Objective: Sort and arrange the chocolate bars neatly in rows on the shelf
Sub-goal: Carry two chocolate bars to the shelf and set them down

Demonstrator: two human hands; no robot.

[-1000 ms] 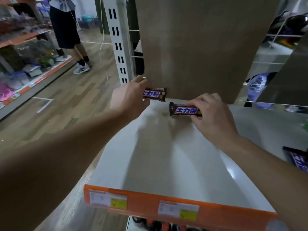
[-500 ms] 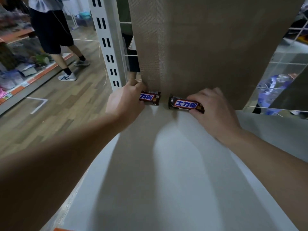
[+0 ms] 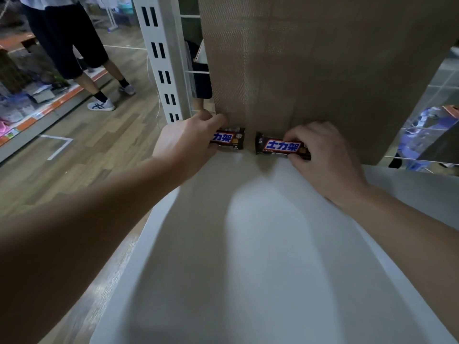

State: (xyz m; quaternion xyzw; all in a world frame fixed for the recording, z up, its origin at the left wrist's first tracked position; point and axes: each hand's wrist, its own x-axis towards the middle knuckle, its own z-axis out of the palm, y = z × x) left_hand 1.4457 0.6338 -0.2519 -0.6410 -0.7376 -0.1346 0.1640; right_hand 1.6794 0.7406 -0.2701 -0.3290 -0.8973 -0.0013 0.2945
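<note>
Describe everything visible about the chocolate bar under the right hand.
The right-hand chocolate bar is a dark brown, glossy wrapper with a red-edged panel bearing blue characters on white. Its crimped left end is free; its right end is covered by the right hand, whose fingers pinch it from above and below. It lies flat and lengthwise, slightly tilted, at the back of the white shelf, against the brown back panel. A small gap separates it from the other bar, held by the left hand.
</note>
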